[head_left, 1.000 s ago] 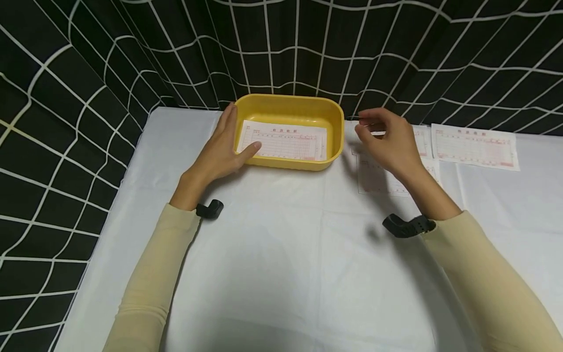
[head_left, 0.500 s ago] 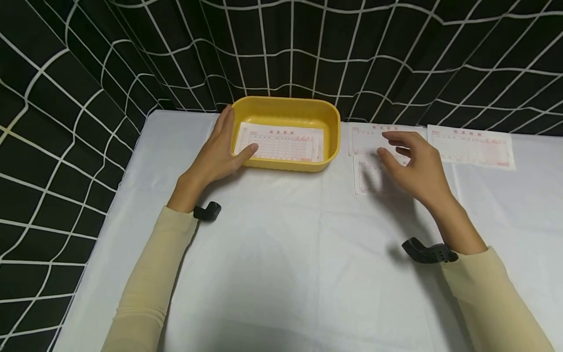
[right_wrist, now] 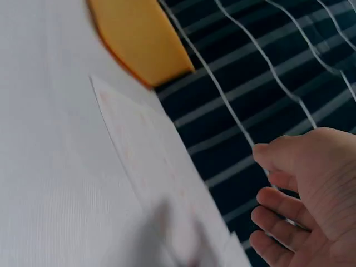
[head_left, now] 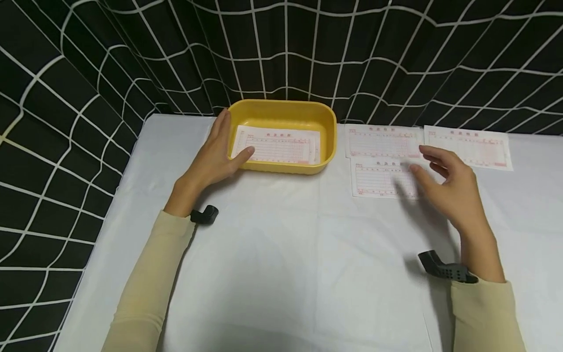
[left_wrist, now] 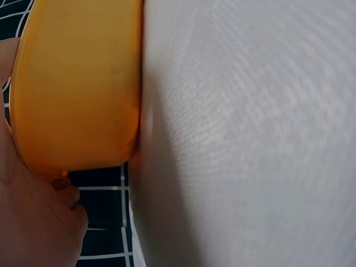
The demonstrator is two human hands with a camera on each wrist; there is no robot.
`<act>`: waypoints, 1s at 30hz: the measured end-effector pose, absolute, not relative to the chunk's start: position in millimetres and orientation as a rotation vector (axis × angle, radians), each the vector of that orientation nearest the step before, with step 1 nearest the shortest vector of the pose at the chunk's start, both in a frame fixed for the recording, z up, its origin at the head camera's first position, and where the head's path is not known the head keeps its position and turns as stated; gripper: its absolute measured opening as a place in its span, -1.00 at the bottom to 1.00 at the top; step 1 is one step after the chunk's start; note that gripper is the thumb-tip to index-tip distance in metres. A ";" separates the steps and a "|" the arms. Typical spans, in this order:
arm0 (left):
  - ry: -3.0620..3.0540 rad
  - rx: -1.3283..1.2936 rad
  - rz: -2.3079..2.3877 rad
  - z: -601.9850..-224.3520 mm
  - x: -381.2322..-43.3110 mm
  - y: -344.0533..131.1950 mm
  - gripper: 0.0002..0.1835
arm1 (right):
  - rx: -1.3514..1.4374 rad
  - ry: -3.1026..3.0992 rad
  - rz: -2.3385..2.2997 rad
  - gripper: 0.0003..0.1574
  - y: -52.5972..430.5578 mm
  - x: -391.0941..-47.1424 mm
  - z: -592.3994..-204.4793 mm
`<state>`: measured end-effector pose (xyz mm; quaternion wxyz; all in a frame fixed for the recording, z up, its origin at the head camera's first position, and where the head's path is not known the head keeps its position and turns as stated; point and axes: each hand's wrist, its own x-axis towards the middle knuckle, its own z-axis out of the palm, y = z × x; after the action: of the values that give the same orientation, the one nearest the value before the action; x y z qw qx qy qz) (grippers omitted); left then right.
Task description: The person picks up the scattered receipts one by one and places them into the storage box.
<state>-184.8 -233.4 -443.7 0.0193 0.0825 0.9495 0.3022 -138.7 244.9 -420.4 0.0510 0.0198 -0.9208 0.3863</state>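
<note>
Left hand [head_left: 211, 159] grips the yellow tray [head_left: 286, 168] at its left end, thumb over the rim; tray stands on the surface [head_left: 264, 244]. Head view alone shows printed slips [head_left: 277, 145] inside; left wrist view, only its outer wall. Right hand [head_left: 455, 190], released, hovers by three loose slips [head_left: 384, 180]; right wrist view shows parted fingers [right_wrist: 278, 228].

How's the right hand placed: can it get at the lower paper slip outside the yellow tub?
Probably yes: the right hand holds nothing and hovers close to the lower paper slip, with no object visibly blocking it.
</note>
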 end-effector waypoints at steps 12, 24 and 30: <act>2.945 0.235 0.935 -440.4 -178.4 -241.9 0.15 | 0.069 -2.930 1.035 -0.33 266.0 -140.1 -444.9; 2.940 0.232 0.946 -442.2 -179.5 -236.3 0.17 | 0.179 -2.958 0.963 -0.31 269.2 -141.4 -451.5; 2.935 0.242 0.941 -443.1 -182.5 -231.7 0.17 | 0.178 -2.957 0.938 -0.33 272.6 -138.4 -456.7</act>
<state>-182.5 -231.7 -443.1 0.0251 0.0782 0.9490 0.3043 -138.4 272.6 -456.7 0.0171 0.0572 -0.9515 0.3019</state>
